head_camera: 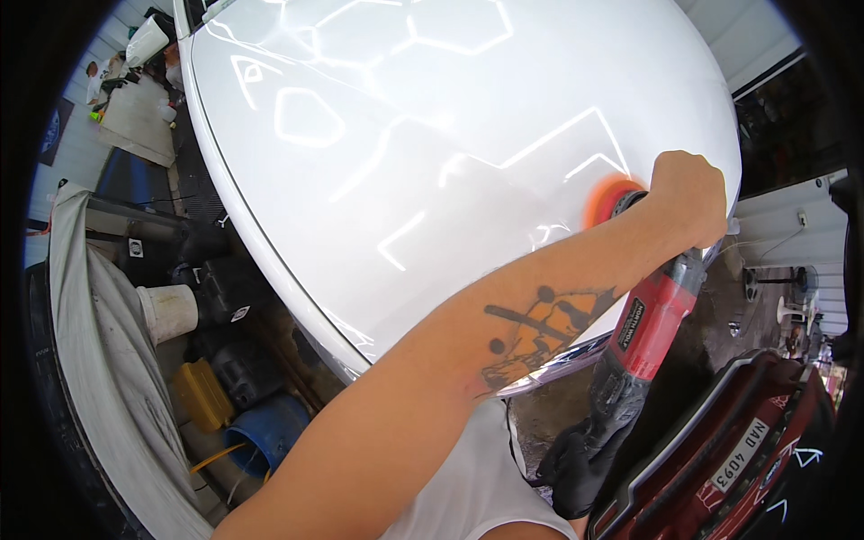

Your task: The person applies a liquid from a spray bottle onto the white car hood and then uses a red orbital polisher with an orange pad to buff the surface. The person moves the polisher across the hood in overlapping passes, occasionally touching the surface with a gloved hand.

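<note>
A red and black car polisher (651,324) reaches over the front of a white car hood (439,202). Its orange pad (603,196) rests against the paint near the hood's right side, blurred as if spinning. My left hand (690,196) is bare and closed at the head of the polisher; the grip under its fingers is hidden. That forearm crosses the view from lower left. At the tool's rear end, my right hand (574,459) wears a black glove and wraps the black handle (614,398).
A dark red car (729,445) stands close at lower right. Left of the hood are a grey cloth cover (121,324), a white bucket (169,312), black cases (233,290), a yellow container (202,395) and a blue drum (270,432). A fan (803,280) stands far right.
</note>
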{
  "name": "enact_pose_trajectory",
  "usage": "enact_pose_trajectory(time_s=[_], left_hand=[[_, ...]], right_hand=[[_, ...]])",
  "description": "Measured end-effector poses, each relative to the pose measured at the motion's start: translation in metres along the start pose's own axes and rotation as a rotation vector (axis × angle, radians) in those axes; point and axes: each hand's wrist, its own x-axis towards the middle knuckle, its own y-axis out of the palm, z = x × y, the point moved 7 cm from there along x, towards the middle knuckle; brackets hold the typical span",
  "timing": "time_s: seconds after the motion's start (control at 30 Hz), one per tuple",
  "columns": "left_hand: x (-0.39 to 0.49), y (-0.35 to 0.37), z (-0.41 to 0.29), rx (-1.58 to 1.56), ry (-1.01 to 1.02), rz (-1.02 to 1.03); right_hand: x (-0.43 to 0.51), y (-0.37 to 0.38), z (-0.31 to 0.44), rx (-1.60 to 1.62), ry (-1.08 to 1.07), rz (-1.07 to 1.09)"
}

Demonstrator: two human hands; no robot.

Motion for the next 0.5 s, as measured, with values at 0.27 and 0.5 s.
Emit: enact_pose_trajectory(time_s=[0.27,0.5], left_hand=[[-0.031,-0.074,0.063,-0.039,-0.053,-0.209],[-0.066,-0.158,0.147,0.049,-0.208,-0.300]], right_hand=[[-0.015,0.062,0.025,0.011,0.034,0.329],[-0.022,0.144,0.065,-0.108,-0.004,0.589]])
